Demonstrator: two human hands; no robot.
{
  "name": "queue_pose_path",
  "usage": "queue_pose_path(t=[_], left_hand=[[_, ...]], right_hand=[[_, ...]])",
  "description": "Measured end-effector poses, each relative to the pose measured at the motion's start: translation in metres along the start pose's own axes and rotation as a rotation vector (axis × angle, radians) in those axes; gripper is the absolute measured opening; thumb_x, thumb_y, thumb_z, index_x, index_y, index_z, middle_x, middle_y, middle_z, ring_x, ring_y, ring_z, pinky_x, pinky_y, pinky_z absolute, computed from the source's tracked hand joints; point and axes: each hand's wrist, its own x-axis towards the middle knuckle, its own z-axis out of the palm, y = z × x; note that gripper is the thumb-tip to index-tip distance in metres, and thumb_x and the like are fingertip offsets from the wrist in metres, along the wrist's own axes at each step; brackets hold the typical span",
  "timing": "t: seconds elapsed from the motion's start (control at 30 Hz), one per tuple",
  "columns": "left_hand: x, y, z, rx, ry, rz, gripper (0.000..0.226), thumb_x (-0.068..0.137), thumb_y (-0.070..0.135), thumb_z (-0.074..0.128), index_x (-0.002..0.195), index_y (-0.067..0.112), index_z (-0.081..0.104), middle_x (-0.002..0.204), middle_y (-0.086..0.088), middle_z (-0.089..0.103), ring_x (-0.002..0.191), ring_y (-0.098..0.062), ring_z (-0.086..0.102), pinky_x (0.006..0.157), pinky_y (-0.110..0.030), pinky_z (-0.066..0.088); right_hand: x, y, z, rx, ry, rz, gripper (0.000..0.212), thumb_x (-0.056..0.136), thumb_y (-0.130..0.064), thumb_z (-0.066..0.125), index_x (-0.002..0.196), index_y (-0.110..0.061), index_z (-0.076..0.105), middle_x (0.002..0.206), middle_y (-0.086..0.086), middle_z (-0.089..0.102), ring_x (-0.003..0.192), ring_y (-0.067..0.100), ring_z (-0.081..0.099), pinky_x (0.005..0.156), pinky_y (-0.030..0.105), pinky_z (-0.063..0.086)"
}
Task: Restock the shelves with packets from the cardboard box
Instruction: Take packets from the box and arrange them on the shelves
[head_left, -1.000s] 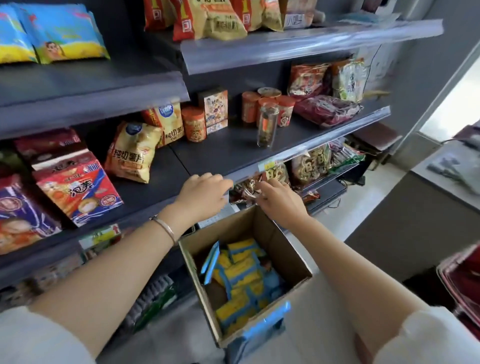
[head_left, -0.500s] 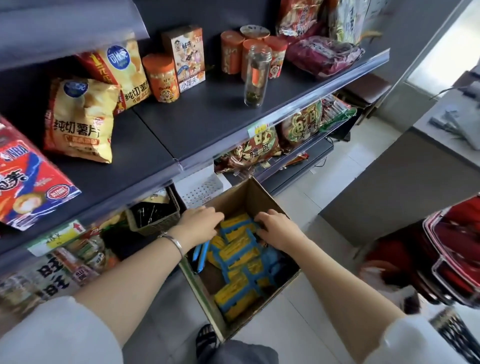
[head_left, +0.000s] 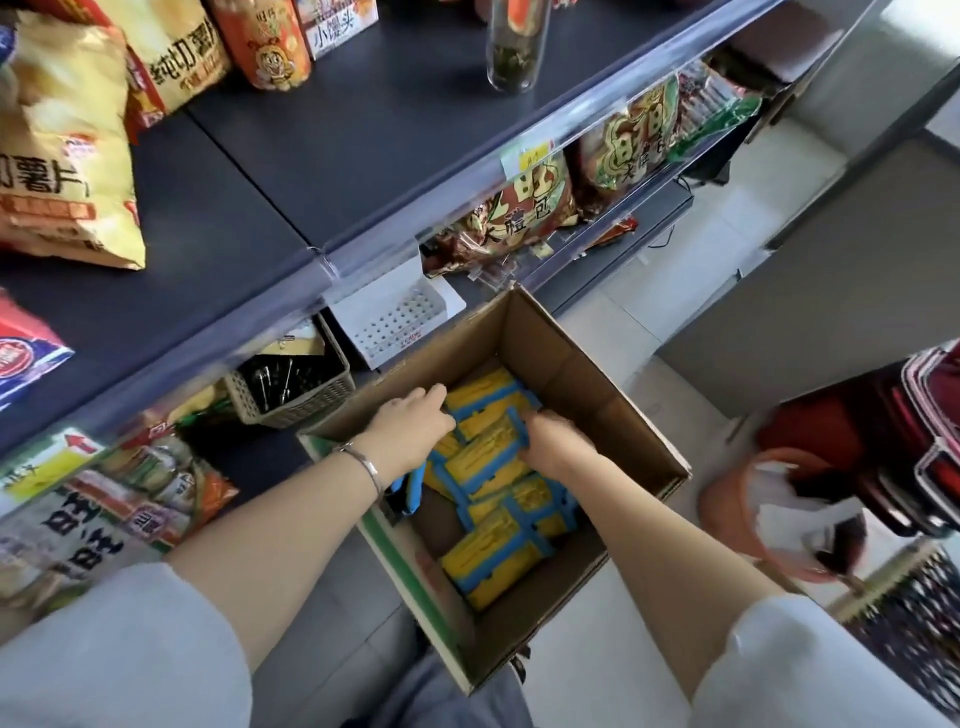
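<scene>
Two hands reach deeper into cardboard box (head_left: 571, 364) vs 0.5 s ago. Inside box: flat, glossy yellow packets (head_left: 493, 558) w/ blue borders. Right hand (head_left: 556, 444) pinches top packet (head_left: 488, 447) by blue end. Left hand (head_left: 410, 431), metal bangle (head_left: 366, 465) on wrist, fingers bent onto packets, grip unclear. Beyond box: dark shelf (head_left: 363, 130), carton (head_left: 337, 26) reading "小馒头".

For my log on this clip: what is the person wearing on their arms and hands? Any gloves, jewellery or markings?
No gloves: the left hand and right hand are bare. The forearms are uncovered, with a pale grey left sleeve and matching right sleeve ending near the elbows. A thin silver bangle circles the left wrist; the right wrist carries nothing. No markings show.
</scene>
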Motion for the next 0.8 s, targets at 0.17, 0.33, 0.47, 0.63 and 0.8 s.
queue_pose_path(t=[0.17,0.33,0.47,0.63,0.8], left_hand=[[0.006,-0.007,0.008,-0.179,-0.013,-0.102,0.021,0.097,0.019,0.037,0.117,0.013,0.037,0.111,-0.010,0.043,0.102,-0.037,0.050,0.076,-0.040,0.037],[0.011,-0.014,0.013,-0.242,-0.046,-0.146,0.030,0.095,0.025,0.038,0.124,0.015,0.041,0.117,-0.011,0.045,0.107,-0.035,0.050,0.079,-0.038,0.035],[0.012,-0.015,0.014,-0.266,-0.070,-0.184,0.014,0.090,0.022,0.043,0.101,0.013,0.046,0.097,-0.007,0.045,0.089,-0.030,0.047,0.070,-0.034,0.031],[0.009,-0.016,0.014,-0.141,-0.094,-0.119,0.008,0.089,0.005,0.043,0.090,0.012,0.047,0.098,-0.010,0.052,0.089,-0.031,0.053,0.065,-0.033,0.032],[0.009,-0.019,0.015,-0.097,-0.057,-0.083,0.014,0.089,0.011,0.052,0.099,0.007,0.062,0.109,-0.006,0.050,0.093,-0.028,0.057,0.071,-0.038,0.048]], right_hand=[[0.016,-0.006,0.015,0.020,-0.053,0.101,0.063,0.093,-0.013,0.052,0.148,-0.016,0.021,0.140,0.015,0.039,0.124,0.035,0.045,0.095,0.045,0.047],[0.020,-0.009,0.016,0.063,-0.023,0.123,0.047,0.091,-0.026,0.060,0.134,-0.015,0.045,0.136,0.010,0.045,0.120,0.029,0.050,0.092,0.038,0.050],[0.010,-0.012,0.009,0.112,-0.072,-0.004,0.061,0.087,-0.029,0.066,0.142,-0.020,0.040,0.142,0.006,0.045,0.124,0.025,0.049,0.096,0.035,0.048],[-0.014,-0.016,-0.018,0.175,0.098,-0.100,0.050,0.089,-0.026,0.064,0.136,-0.021,0.047,0.133,0.002,0.054,0.118,0.024,0.054,0.086,0.034,0.050],[-0.034,-0.012,-0.029,-0.080,0.439,-0.263,0.025,0.091,-0.020,0.056,0.115,-0.023,0.052,0.110,0.000,0.054,0.102,0.025,0.052,0.067,0.035,0.046]])
